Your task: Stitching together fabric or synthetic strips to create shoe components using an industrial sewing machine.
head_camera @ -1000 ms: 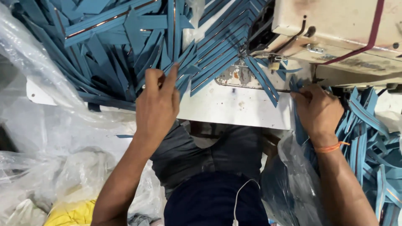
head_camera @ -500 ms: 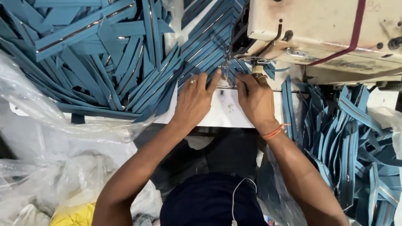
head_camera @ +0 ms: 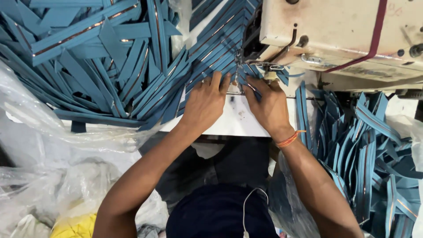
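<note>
My left hand [head_camera: 206, 101] lies flat on the white sewing table [head_camera: 233, 121], fingers pressing a blue zipper strip [head_camera: 220, 59] close to the needle [head_camera: 238, 72]. My right hand [head_camera: 268, 105], with an orange thread band at the wrist, presses the same strip from the right, fingertips just under the presser foot. The cream sewing machine [head_camera: 343, 37] stands directly above my right hand. Fingers of both hands hide the part of the strip under them.
A big heap of blue zipper strips [head_camera: 88, 61] covers the table's left side. More sewn strips [head_camera: 365, 145] hang down on the right. Crumpled clear plastic bags [head_camera: 48, 176] fill the lower left, with something yellow [head_camera: 75, 224] among them.
Both hands came together at the needle: the left moved right from the pile, the right moved left. In the last half second they stayed there, pressing the strip.
</note>
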